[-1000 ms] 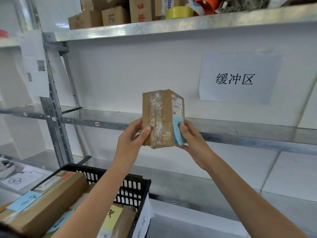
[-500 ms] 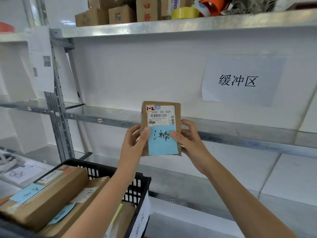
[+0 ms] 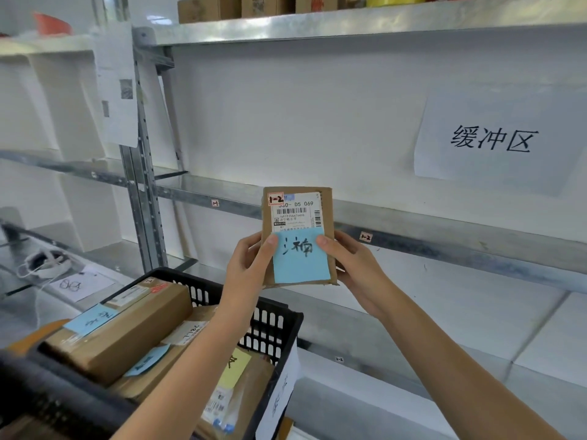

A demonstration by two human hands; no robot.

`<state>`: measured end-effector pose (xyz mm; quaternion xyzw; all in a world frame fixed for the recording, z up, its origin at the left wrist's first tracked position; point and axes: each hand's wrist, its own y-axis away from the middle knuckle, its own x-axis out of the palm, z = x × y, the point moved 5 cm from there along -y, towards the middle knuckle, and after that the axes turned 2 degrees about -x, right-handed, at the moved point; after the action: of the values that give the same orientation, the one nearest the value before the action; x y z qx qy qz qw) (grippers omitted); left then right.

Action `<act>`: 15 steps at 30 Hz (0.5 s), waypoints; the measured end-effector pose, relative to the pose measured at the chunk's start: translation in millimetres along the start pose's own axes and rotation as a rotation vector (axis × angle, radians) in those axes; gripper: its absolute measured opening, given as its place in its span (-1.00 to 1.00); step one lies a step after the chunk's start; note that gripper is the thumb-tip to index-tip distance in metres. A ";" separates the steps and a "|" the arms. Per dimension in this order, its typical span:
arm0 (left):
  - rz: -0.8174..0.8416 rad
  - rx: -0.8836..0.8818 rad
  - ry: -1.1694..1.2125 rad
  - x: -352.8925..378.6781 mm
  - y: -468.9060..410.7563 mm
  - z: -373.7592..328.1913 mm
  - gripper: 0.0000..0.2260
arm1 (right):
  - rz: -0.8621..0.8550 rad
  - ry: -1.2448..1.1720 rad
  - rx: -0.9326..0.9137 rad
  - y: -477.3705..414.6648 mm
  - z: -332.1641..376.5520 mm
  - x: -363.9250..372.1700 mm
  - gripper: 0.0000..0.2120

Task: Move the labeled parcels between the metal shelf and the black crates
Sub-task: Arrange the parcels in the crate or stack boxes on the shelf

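**Q:** Which fields on the parcel [image 3: 328, 217] are unreadable?

**A:** On the shipping label [image 3: 295, 212], the print below the barcode is too small. The blue note [image 3: 300, 265] covers the label's lower part. The thumbs of my left hand [image 3: 251, 265] and right hand [image 3: 352, 265] cover the note's upper corners.

**Q:** And the black crate [image 3: 273, 315]?

**A:** It is cut off at the bottom edge. My left forearm [image 3: 197, 360] hides parts of the crate parcels [image 3: 127, 331].

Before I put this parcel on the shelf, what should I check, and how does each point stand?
1. Grip: left hand and right hand both hold the small parcel by its sides: ok.
2. Parcel code: red-framed 1-2 sticker faces the camera, readable: ok.
3. Matching slot: 1-2 shelf tag sits on the metal shelf edge, just right of the parcel: ok.
4. Blue note: lies flat, a thumb on each upper corner: ok.
5. Free room behind that tag: shelf surface seen too flat: cannot tell.
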<state>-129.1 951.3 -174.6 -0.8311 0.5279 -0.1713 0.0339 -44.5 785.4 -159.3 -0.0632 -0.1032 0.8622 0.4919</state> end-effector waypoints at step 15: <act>-0.400 -0.001 -0.180 -137.0 15.7 9.2 -0.69 | 0.299 -0.093 0.158 -65.9 -65.6 114.9 -0.42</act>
<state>-192.3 1065.0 -221.1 -0.9313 0.3474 -0.0993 0.0457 -34.0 924.5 -208.1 0.0011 -0.0475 0.9331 0.3565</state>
